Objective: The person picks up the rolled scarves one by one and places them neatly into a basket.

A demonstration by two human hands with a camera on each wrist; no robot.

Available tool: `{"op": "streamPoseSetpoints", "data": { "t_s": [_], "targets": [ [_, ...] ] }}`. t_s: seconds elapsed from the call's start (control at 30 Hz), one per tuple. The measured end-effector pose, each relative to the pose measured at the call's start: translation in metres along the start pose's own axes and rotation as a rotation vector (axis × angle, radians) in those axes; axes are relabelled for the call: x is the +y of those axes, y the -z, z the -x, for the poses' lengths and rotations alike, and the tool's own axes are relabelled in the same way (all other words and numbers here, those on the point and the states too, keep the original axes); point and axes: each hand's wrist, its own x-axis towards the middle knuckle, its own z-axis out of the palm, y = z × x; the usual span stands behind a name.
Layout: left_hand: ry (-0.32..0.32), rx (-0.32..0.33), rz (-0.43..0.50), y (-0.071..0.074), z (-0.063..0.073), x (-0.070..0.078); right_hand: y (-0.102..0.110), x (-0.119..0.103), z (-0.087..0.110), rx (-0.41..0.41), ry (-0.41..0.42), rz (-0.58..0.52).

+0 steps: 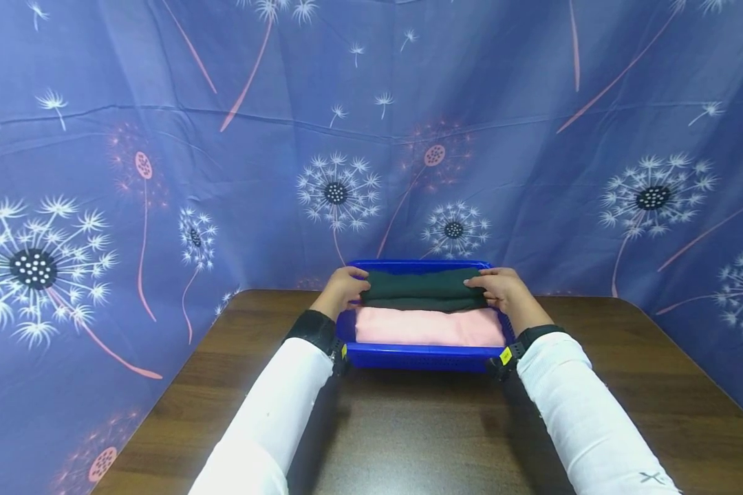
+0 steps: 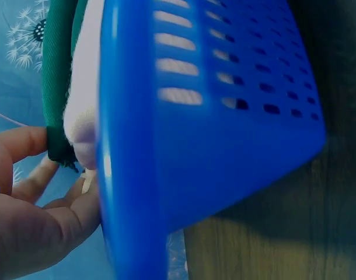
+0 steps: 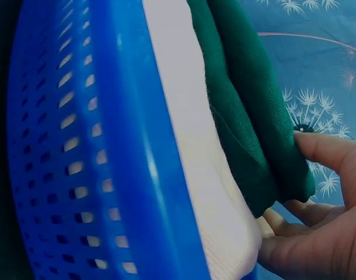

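Observation:
A dark green folded cloth (image 1: 421, 285) lies in the back part of a blue plastic basket (image 1: 417, 355). In front of it, inside the basket, is a pale pink folded cloth (image 1: 430, 327). My left hand (image 1: 345, 285) grips the left end of the green cloth, and my right hand (image 1: 501, 284) grips its right end. In the right wrist view, the right hand (image 3: 324, 216) has a finger or thumb against the end of the green roll (image 3: 254, 111), others below beside the pink cloth (image 3: 189, 134). The left wrist view shows the left hand (image 2: 38, 216) likewise at the opposite end.
The basket stands near the far edge of a brown wooden table (image 1: 421, 433). Directly behind hangs a blue curtain (image 1: 260, 192) with dandelion prints. Perforated basket walls (image 2: 242, 116) rise around the cloths.

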Motion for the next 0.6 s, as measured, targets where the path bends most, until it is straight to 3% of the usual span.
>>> {"op": "streamPoseSetpoints", "data": {
  "t_s": [0.4, 0.6],
  "targets": [
    [-0.112, 0.028, -0.467, -0.006, 0.000, -0.002, -0.009, 0.012, -0.003, 0.036, -0.036, 0.116],
    [-0.157, 0.040, -0.563, -0.008, 0.002, -0.004, -0.010, 0.015, -0.004, 0.061, -0.023, 0.151]
  ]
}}
